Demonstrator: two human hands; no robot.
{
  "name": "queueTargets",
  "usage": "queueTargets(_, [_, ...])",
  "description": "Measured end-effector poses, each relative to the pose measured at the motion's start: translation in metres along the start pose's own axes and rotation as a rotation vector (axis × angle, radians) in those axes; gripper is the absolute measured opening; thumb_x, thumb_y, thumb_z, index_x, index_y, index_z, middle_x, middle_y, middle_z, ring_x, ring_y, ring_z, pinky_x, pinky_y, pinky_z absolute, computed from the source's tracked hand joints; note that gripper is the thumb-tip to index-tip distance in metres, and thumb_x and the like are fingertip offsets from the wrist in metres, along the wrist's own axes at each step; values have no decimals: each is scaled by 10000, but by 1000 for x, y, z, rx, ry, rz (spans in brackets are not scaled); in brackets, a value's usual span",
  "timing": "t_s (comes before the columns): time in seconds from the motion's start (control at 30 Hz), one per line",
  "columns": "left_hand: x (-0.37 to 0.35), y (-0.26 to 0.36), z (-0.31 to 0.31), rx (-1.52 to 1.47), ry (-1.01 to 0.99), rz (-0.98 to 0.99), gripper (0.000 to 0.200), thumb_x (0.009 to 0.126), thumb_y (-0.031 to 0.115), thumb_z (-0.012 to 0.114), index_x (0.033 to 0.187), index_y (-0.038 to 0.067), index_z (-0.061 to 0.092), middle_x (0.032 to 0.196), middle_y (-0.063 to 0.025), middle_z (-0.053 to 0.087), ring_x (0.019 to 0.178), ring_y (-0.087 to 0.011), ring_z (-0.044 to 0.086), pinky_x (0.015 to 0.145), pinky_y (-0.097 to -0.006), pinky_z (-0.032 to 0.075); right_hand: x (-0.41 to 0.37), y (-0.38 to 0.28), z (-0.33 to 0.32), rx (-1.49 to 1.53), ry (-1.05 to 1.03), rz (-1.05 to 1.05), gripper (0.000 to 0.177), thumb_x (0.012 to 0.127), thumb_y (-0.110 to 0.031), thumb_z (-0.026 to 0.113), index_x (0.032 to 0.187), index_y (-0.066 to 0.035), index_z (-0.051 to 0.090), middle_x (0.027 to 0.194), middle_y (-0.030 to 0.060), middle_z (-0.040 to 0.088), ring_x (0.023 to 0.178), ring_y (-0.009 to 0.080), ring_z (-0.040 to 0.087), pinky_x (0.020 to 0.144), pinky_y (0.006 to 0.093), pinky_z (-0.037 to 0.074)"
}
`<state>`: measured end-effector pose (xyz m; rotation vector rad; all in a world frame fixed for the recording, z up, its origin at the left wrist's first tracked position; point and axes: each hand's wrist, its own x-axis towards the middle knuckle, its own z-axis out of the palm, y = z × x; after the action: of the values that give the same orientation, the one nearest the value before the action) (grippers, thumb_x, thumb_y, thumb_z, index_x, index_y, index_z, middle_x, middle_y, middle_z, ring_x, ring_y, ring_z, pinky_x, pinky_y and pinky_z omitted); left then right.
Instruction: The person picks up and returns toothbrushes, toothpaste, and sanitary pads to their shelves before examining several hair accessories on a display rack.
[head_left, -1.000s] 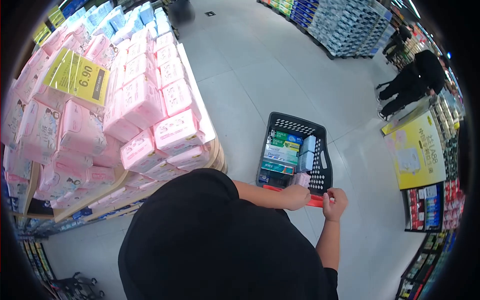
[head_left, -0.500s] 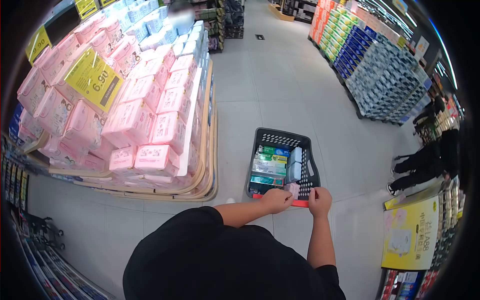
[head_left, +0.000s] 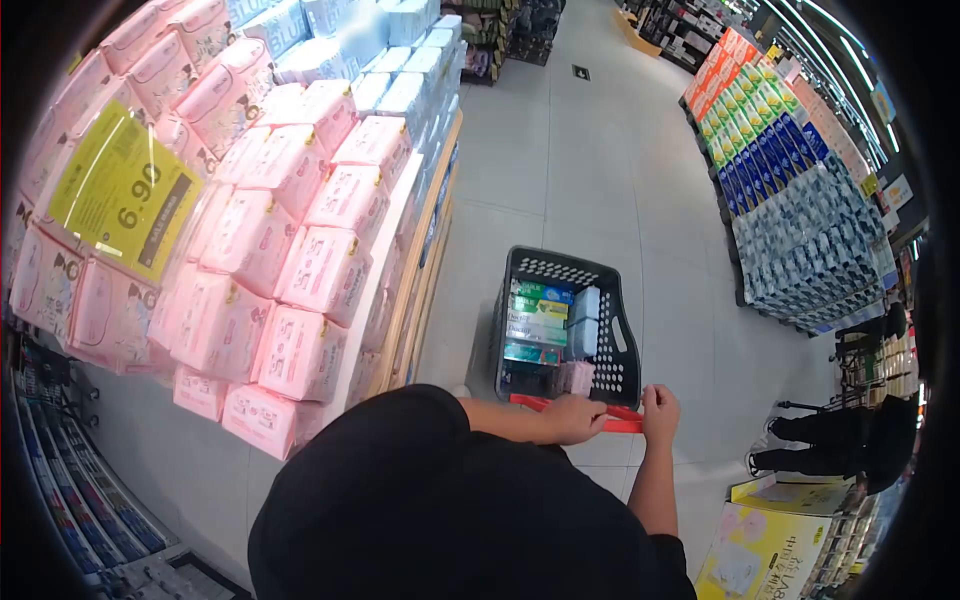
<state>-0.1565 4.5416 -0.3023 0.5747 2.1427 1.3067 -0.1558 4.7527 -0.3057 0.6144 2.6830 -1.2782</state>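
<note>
A dark grey basket [head_left: 565,262] with perforated walls stands in front of my body. It holds several toothpaste-like boxes [head_left: 536,325], light blue packs [head_left: 584,322] and a small pink pack [head_left: 575,378] near the handle. My left hand [head_left: 577,419] is closed round the red handle [head_left: 622,424] at its middle. My right hand [head_left: 660,415] is closed at the right end of that handle. The pink pack lies just beyond my left hand, inside the basket.
Pink packs [head_left: 240,240] and blue packs [head_left: 405,97] are piled on a display at the left, with a yellow price sign [head_left: 125,190]. Stacked cartons [head_left: 805,230] stand at the right. A person in dark clothes [head_left: 830,440] is at the far right, near a yellow box [head_left: 765,550].
The pink display has come closer and fills more of the left side. The carton stacks and the person appear lower. Both hands stay at the handle, slightly further right in view.
</note>
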Motion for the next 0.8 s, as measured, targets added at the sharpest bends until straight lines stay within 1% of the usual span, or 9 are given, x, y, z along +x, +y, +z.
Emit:
queueTargets(0.13, [40, -14, -20, -7, 22, 10, 234, 860, 274, 520, 830, 51, 583, 669, -176, 607, 665, -387, 600, 610, -490, 460, 50, -5, 9, 5, 24, 38, 214, 886, -150, 547, 805, 36, 616, 685, 70, 613, 648, 129, 581, 605, 263, 451])
queueTargets(0.23, [51, -27, -27, -6, -6, -52, 336, 853, 388, 556, 850, 53, 584, 707, -169, 621, 696, -376, 607, 632, -481, 460, 67, 2, 22, -24, 99, -55, 207, 870, -168, 575, 811, 23, 629, 666, 66, 617, 602, 130, 560, 583, 275, 441])
queueTargets(0.3, [73, -34, -42, 34, -10, -60, 459, 815, 517, 582, 832, 58, 587, 740, -166, 628, 722, -371, 609, 650, -472, 463, 97, -3, 29, 1, 63, -89, 206, 870, -175, 581, 817, 18, 633, 666, 64, 614, 607, 132, 560, 593, 273, 444])
queueTargets(0.43, [102, -50, -66, 92, -57, -86, 537, 770, 599, 591, 825, 64, 600, 740, -177, 620, 732, -372, 608, 654, -461, 467, 142, -1, 46, 98, -99, -106, 216, 870, -196, 595, 853, 15, 638, 692, 73, 618, 627, 140, 564, 613, 270, 453])
queueTargets(0.53, [132, -65, -86, 149, -12, -65, 523, 777, 587, 591, 823, 66, 604, 733, -180, 617, 736, -376, 607, 654, -459, 467, 191, -7, 57, 275, -297, -54, 208, 896, -179, 565, 896, 17, 635, 770, 49, 630, 728, 113, 584, 690, 247, 462])
queueTargets(0.63, [132, -93, -104, 147, -34, -145, 471, 792, 545, 599, 839, 76, 612, 751, -179, 618, 756, -382, 606, 664, -457, 467, 205, -10, 87, 291, -599, -57, 315, 874, -292, 608, 904, 19, 641, 775, 77, 647, 683, 143, 602, 637, 262, 465])
queueTargets(0.7, [147, -115, -124, 222, -75, -142, 408, 825, 497, 579, 841, 92, 627, 730, -167, 618, 740, -375, 611, 646, -451, 469, 238, -20, 95, 32, -937, -203, 418, 864, -402, 600, 946, 6, 646, 801, 74, 649, 711, 142, 613, 659, 255, 470])
queueTargets(0.77, [153, -126, -148, 285, -14, -142, 367, 829, 457, 589, 815, 94, 645, 686, -143, 613, 692, -355, 608, 612, -440, 463, 262, -54, 102, -13, -1401, -34, 519, 828, -496, 605, 983, -1, 642, 828, 100, 648, 770, 174, 621, 694, 284, 477])
queueTargets(0.8, [154, -131, -161, 324, 1, -166, 349, 822, 439, 601, 798, 95, 652, 671, -137, 610, 683, -346, 608, 603, -435, 462, 267, -60, 115, -52, -1421, -91, 517, 817, -494, 618, 977, -3, 642, 826, 105, 648, 774, 189, 623, 691, 299, 478])
